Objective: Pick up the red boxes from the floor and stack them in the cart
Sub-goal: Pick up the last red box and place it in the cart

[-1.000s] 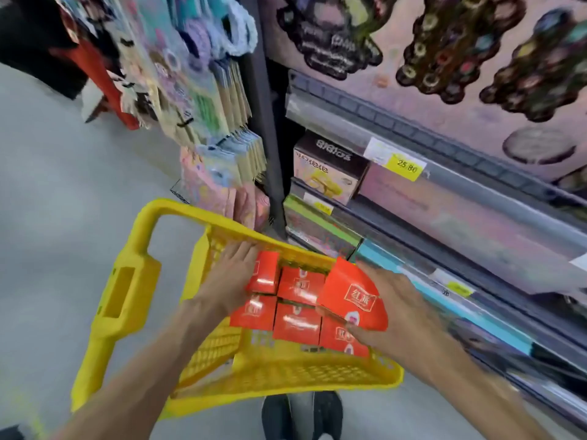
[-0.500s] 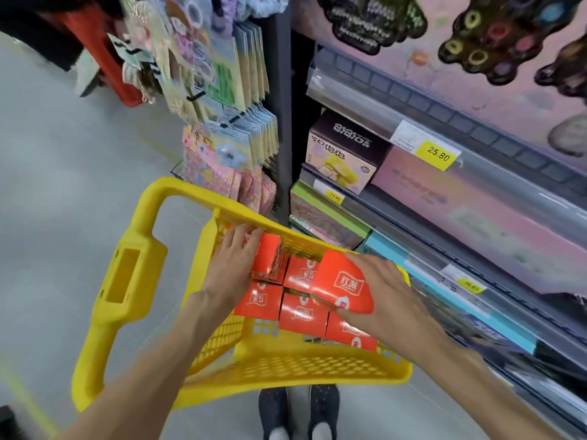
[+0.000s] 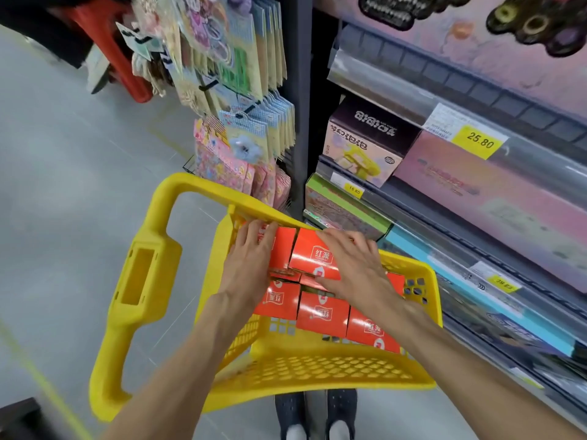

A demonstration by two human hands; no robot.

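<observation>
A yellow plastic cart (image 3: 317, 369) stands in front of me and holds several red boxes (image 3: 320, 312) with white labels, laid in rows. A second layer starts at the far end. My right hand (image 3: 355, 265) grips a red box (image 3: 314, 255) on that upper layer, fingers over its far edge and thumb on its near side. My left hand (image 3: 251, 258) lies flat with straight fingers on the neighbouring upper red box (image 3: 282, 249), pressing it at the cart's far left corner.
The cart's tall yellow handle (image 3: 139, 277) rises at the left. Store shelves (image 3: 476, 198) with boxed toys and yellow price tags run along the right. A rack of hanging sticker packs (image 3: 241, 100) stands beyond the cart. Grey floor lies to the left; my shoes (image 3: 317, 414) show below.
My right hand has carried the tilted red box forward and set it down flat on the upper layer beside the left hand's box. The left hand stayed on its box.
</observation>
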